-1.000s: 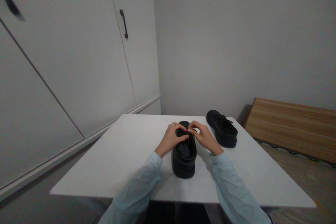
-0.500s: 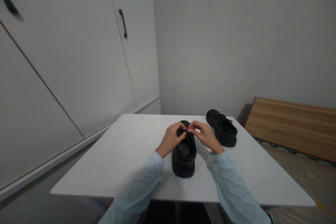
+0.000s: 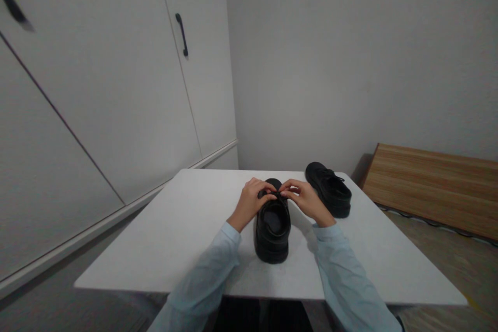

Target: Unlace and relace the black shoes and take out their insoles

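A black lace-up shoe stands upright on the white table, its heel toward me and its toe pointing away. Over its tongue, my left hand pinches the black shoelace between thumb and fingertips. From the other side, my right hand also pinches the lace with thumb and index finger. The fingertips of both hands are close together, and they partly hide the lace and the front of the shoe. The matching black shoe sits at the far right of the table, with its lace tied.
The white table carries both shoes. White cabinet doors with dark handles rise on the left. A grey wall stands behind the table. To the right, a wood-grain board slants beyond the table's edge.
My left hand has shifted slightly left, and the fingertips are a little farther apart. More of the shoe's opening shows now. Both shoes have stayed in place.
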A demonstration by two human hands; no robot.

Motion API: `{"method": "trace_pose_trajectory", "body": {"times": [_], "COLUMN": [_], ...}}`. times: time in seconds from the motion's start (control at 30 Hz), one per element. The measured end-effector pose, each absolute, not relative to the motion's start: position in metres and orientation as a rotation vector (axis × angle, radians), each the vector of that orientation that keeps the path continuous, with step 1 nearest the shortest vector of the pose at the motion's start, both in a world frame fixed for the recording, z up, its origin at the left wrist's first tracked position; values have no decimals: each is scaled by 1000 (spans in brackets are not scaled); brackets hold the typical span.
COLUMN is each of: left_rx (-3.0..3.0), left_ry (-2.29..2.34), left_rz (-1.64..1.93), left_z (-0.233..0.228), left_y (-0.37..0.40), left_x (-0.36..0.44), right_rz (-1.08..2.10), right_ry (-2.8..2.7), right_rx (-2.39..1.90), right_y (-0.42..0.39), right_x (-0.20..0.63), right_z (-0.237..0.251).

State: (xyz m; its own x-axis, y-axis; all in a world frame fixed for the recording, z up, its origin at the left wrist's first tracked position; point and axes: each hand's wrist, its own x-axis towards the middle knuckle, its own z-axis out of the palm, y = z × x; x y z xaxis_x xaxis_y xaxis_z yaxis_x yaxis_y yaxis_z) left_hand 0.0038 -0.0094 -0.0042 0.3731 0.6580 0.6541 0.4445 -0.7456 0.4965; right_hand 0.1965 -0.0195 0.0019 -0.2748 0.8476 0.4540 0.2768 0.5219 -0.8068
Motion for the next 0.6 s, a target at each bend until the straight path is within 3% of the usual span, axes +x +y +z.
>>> {"method": "trace_pose_trajectory", "body": {"times": [0.6], "left_rx": [2197], "left_ry": [1112], "left_rz": [1320], "left_z": [-8], "left_y": [-5], "left_x": [3], "right_rz": [589], "right_ry": [-1916], "right_rx": [-1043], "right_y": [-18], "right_x": [208], "right_z": [3]}}
